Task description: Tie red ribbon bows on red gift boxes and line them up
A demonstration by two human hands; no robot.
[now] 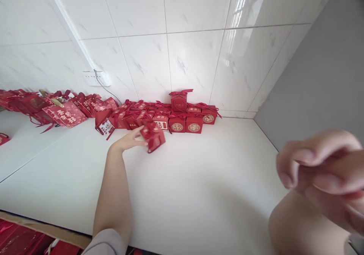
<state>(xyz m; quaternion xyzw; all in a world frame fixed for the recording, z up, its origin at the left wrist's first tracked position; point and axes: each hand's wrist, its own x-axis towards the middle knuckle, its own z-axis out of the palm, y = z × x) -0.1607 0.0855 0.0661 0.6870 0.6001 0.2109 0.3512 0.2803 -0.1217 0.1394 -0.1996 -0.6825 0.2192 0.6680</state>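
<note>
A small red gift box (154,136) with a ribbon on top is tilted over the white tabletop, in front of the row of boxes. My left hand (132,139) reaches out from below and grips its left side between thumb and fingers. Close to the camera at the right edge is my right hand (321,167), blurred, with its fingers curled in. A sliver of red shows by its fingers, but what it is cannot be made out.
Several ribbon-tied red boxes (194,125) line the tiled wall, one box (179,102) stacked on top. Red cards and bags (66,114) lie to the left below a wall socket (96,78). An open carton (48,230) with red items sits at lower left; a grey wall stands right.
</note>
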